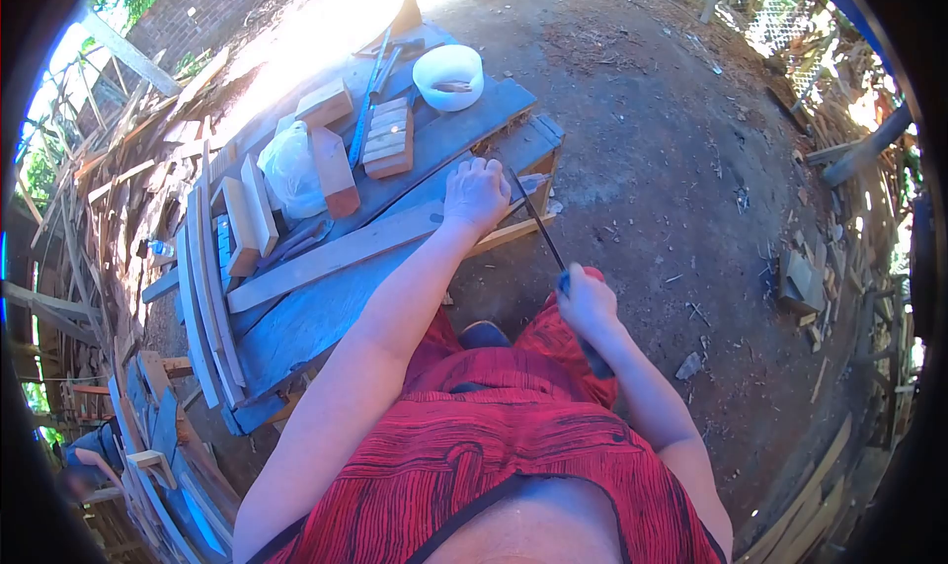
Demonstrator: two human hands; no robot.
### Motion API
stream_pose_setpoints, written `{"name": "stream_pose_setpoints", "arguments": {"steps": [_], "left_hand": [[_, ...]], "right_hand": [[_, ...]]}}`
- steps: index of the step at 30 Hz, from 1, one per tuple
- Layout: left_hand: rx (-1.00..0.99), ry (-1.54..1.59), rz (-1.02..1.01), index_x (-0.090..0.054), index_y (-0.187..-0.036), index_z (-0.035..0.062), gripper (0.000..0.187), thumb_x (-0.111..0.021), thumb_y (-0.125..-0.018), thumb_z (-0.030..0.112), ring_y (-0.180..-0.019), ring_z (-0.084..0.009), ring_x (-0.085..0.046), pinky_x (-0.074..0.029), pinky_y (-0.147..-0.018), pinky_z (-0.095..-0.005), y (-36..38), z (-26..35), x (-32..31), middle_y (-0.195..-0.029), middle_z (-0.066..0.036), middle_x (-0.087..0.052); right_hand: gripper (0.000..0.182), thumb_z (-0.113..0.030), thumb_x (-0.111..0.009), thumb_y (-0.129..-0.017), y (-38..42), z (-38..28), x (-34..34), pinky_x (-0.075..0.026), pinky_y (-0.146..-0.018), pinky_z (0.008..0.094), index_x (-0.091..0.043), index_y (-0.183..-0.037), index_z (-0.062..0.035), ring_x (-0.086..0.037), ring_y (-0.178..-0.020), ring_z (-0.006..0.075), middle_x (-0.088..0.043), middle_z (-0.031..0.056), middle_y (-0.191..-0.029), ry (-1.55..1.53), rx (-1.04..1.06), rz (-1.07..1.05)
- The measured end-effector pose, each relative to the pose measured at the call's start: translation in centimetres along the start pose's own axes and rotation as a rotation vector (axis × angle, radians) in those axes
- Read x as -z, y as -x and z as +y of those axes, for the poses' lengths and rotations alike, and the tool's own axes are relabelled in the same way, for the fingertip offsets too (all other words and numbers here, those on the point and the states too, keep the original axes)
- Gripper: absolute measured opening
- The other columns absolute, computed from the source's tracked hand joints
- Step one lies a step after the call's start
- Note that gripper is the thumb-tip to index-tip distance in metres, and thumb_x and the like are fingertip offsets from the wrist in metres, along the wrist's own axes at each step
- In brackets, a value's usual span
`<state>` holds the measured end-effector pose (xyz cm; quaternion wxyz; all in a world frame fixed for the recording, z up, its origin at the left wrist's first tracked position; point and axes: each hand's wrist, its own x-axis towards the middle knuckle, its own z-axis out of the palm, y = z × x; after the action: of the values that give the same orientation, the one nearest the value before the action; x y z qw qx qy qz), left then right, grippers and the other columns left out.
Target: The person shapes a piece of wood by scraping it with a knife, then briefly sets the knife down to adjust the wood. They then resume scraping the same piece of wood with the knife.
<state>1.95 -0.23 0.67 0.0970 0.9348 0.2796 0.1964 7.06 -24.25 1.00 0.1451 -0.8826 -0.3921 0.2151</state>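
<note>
My left hand (pixel 476 197) is closed over a long wooden board (pixel 341 260), pressing it down near the end at the bench's right side. The board lies slantwise across the worn plank bench (pixel 326 327). In my right hand (pixel 590 302) is the blue handle of a handsaw (pixel 539 222), its dark blade seen nearly edge-on. The blade slants up and left from my fist and overlaps the board's end just right of my left hand. The blade's cutting edge does not show clearly.
On the bench stand a white plastic tub (pixel 448 77), a hammer (pixel 397 46), wooden blocks (pixel 388 137) and a knotted plastic bag (pixel 292 174). Long strips (pixel 209 287) lie along its left end. Another person (pixel 94 455) is at lower left. Scrap wood (pixel 802 282) lies on the dirt ground.
</note>
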Motion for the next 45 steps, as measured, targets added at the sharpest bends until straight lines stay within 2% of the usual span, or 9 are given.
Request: {"name": "stream_pose_setpoints", "arguments": {"steps": [4, 6, 9, 16, 19, 24, 34, 40, 45], "left_hand": [[-0.016, -0.01, 0.053, -0.06, -0.087, 0.0055, 0.017, -0.054, -0.085, 0.022, -0.093, -0.0331, -0.06, -0.047, -0.082, -0.0454, 0.2, -0.3, -0.4, -0.092, -0.014, -0.062], [-0.027, -0.01, 0.093, -0.058, -0.085, 0.0059, 0.016, -0.055, -0.084, 0.022, -0.091, -0.0334, -0.06, -0.047, -0.08, -0.0462, 0.0, -0.3, -0.3, -0.09, -0.014, -0.061], [-0.016, -0.005, 0.085, -0.059, -0.085, 0.006, 0.016, -0.055, -0.085, 0.022, -0.091, -0.0336, -0.06, -0.047, -0.08, -0.0465, 0.1, -0.2, -0.3, -0.09, -0.014, -0.061], [0.003, 0.001, 0.026, -0.062, -0.09, 0.0056, 0.018, -0.054, -0.085, 0.021, -0.093, -0.0323, -0.06, -0.046, -0.082, -0.0453, 0.0, -0.2, -0.3, -0.092, -0.015, -0.063], [-0.01, -0.009, 0.029, -0.062, -0.089, 0.0058, 0.018, -0.055, -0.085, 0.022, -0.093, -0.0322, -0.06, -0.047, -0.082, -0.0452, 0.0, -0.2, -0.1, -0.092, -0.015, -0.063], [0.01, -0.015, 0.029, -0.062, -0.088, 0.0061, 0.018, -0.055, -0.085, 0.022, -0.093, -0.032, -0.06, -0.047, -0.082, -0.045, -0.1, -0.1, -0.1, -0.092, -0.014, -0.063], [-0.02, -0.001, 0.095, -0.059, -0.083, 0.006, 0.015, -0.055, -0.085, 0.02, -0.087, -0.0336, -0.061, -0.048, -0.079, -0.0467, 0.0, -0.3, -0.7, -0.087, -0.014, -0.062], [-0.043, -0.009, 0.115, -0.058, -0.083, 0.0062, 0.014, -0.056, -0.084, 0.02, -0.086, -0.0338, -0.061, -0.049, -0.077, -0.047, -0.1, -0.4, -0.5, -0.085, -0.014, -0.062], [-0.007, -0.017, 0.04, -0.062, -0.087, 0.0057, 0.017, -0.055, -0.085, 0.021, -0.092, -0.0318, -0.061, -0.047, -0.081, -0.0448, 0.0, -0.1, -0.3, -0.09, -0.014, -0.063]], "right_hand": [[0.025, -0.023, -0.054, -0.086, -6.8, -2.6, -0.5, -0.05, -0.077, 0.0528, -0.053, -0.099, -0.0025, -0.066, -0.087, 0.0433, -0.067, 0.0242, -0.09, -0.009, 0.065, 0.068], [0.023, -0.018, -0.055, -0.085, -8.1, -3.8, -0.5, -0.05, -0.078, 0.0515, -0.054, -0.101, -0.0013, -0.066, -0.088, 0.0425, -0.067, 0.0261, -0.089, -0.025, 0.042, 0.102], [0.023, -0.019, -0.055, -0.086, -5.9, -2.7, -0.1, -0.05, -0.076, 0.0529, -0.053, -0.1, -0.0015, -0.066, -0.086, 0.0434, -0.067, 0.0262, -0.087, -0.054, 0.092, 0.109], [0.029, -0.031, -0.056, -0.089, 1.3, 1.4, -0.9, -0.051, -0.074, 0.0535, -0.053, -0.101, -0.0042, -0.066, -0.084, 0.0432, -0.067, 0.0235, -0.086, 0.003, -0.02, -0.032], [0.023, -0.021, -0.056, -0.086, -1.8, -0.5, 0.2, -0.05, -0.074, 0.0523, -0.053, -0.099, -0.0019, -0.066, -0.083, 0.0429, -0.067, 0.0236, -0.084, -0.012, 0.04, 0.043], [0.022, -0.02, -0.055, -0.087, -7.1, -2.5, -0.9, -0.05, -0.077, 0.0518, -0.054, -0.101, -0.0028, -0.066, -0.086, 0.0428, -0.068, 0.0228, -0.088, -0.023, 0.065, 0.092], [0.026, -0.025, -0.057, -0.086, 1.0, 0.9, -0.6, -0.05, -0.073, 0.0531, -0.053, -0.099, -0.0031, -0.066, -0.084, 0.0423, -0.067, 0.0237, -0.087, -0.021, -0.002, -0.022], [0.026, -0.024, -0.057, -0.086, -7.5, -1.7, -1.7, -0.051, -0.075, 0.0515, -0.053, -0.101, -0.0034, -0.066, -0.084, 0.0422, -0.067, 0.0238, -0.088, -0.016, 0.092, 0.108], [0.025, -0.023, -0.057, -0.086, -4.5, -1.8, -0.5, -0.051, -0.076, 0.0517, -0.053, -0.1, -0.0027, -0.066, -0.086, 0.042, -0.068, 0.0241, -0.089, -0.021, 0.026, 0.06]]}}
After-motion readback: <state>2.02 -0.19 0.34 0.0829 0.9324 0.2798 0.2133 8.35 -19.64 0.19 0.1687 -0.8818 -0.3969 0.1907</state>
